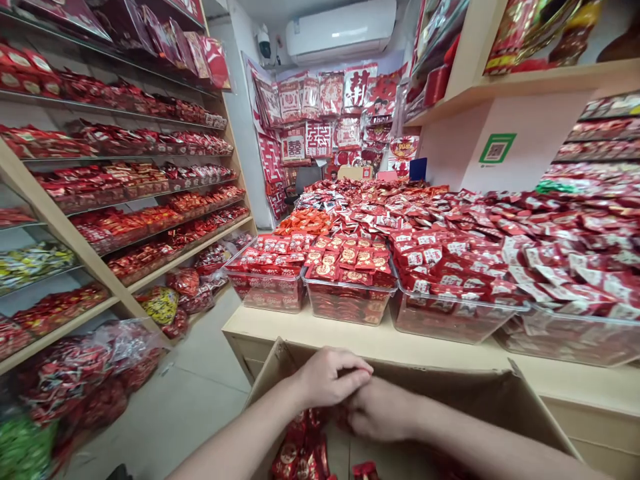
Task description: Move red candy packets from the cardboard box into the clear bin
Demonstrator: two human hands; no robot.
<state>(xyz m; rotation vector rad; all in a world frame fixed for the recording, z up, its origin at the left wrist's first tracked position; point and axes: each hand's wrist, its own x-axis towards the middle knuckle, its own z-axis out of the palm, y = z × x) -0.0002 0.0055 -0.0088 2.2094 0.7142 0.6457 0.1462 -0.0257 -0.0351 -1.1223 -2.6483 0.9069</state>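
My left hand (330,379) and my right hand (383,408) meet over an open cardboard box (440,387). The left fingers and thumb curl inward, their tips against the right hand. My right fingers bend down and under, mostly out of sight; whatever lies between the hands is hidden. Below my left hand, small red packets with gold print (300,453) lie in the box. Another red packet (365,471) is by itself on the box floor at the picture's lower edge.
Behind the box, clear plastic bins (350,303) heaped with red packets line a pale wooden counter (320,328). Shelves of packets (125,180) rise on the left, with filled plastic bags (85,373) on the floor below. A wooden overhang (470,87) juts out upper right.
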